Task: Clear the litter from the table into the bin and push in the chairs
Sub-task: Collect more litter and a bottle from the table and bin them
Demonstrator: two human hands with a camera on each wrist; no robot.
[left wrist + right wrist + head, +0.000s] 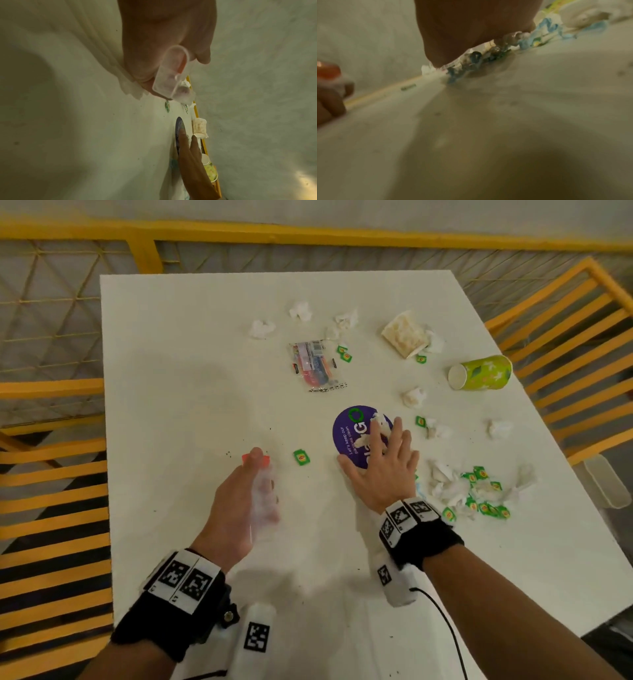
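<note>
My left hand (262, 477) grips a clear plastic container (263, 498) with an orange cap just above the white table (191, 364); the left wrist view shows the container (173, 75) in the curled fingers. My right hand (387, 446) lies flat with spread fingers on a purple round sticker (349, 433) and a white tissue (376, 426). A crumpled blue-printed wrapper (467, 60) sticks out from under that palm (471, 33). No bin is in view.
Litter covers the table's right half: a green paper cup (483, 373) on its side, a crushed white cup (404, 337), a plastic packet (313, 364), tissues and green tags (476, 491). Yellow chairs stand left (51, 474) and right (565, 337).
</note>
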